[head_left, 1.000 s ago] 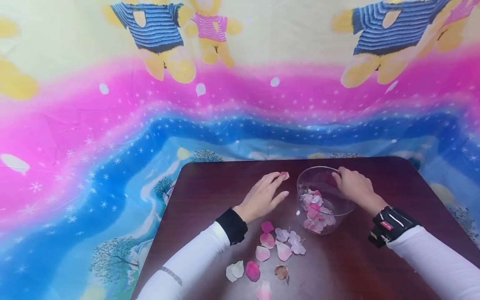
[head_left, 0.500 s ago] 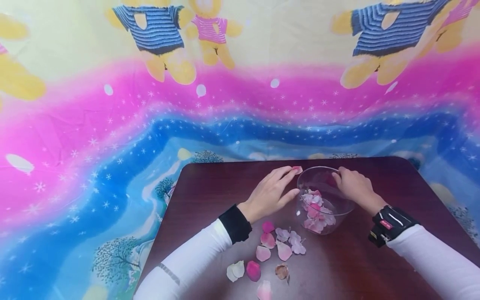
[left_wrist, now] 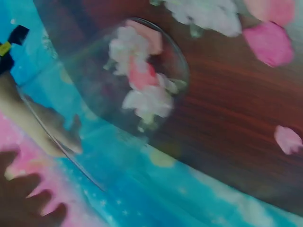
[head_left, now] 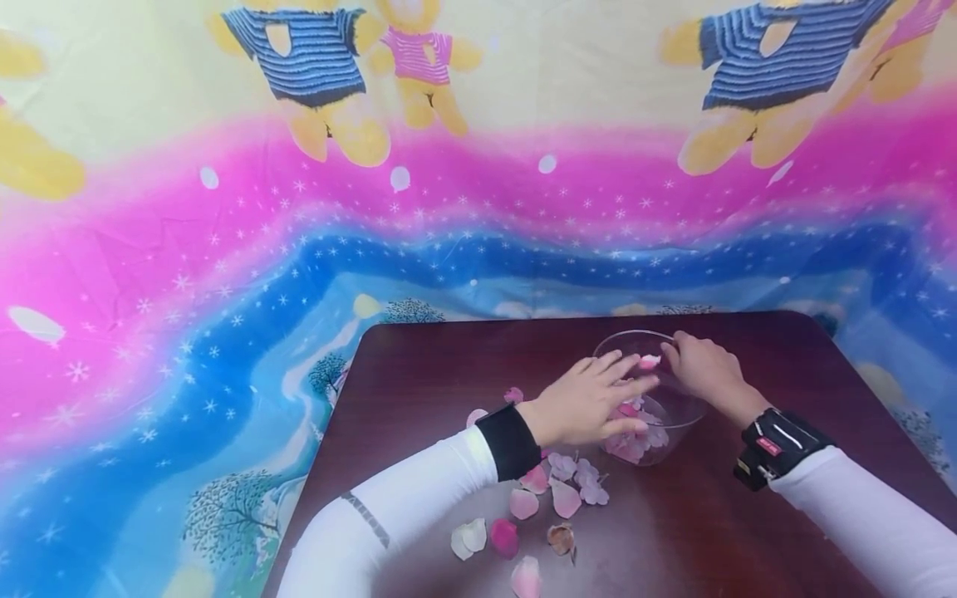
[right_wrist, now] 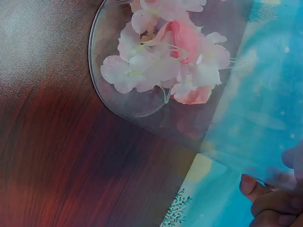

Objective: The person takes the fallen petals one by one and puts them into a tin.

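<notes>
Pinched at the left hand's [head_left: 591, 403] fingertips, one pale pink petal [head_left: 649, 361] hangs over the glass bowl [head_left: 673, 415].
Right hand [head_left: 703, 370] grips the bowl's far rim; one bowl holds a petal heap, roughly ten loose petals [head_left: 523, 504] lie near-left on the table [head_left: 419, 365].

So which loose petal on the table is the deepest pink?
The magenta petal in the near row, just right of the cream petal; the loose ones around it are pale pink, white or brownish.

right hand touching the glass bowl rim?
Touching. Head view shows the right hand gripping the far rim of the glass bowl; right wrist view shows its fingers at the rim.
</notes>
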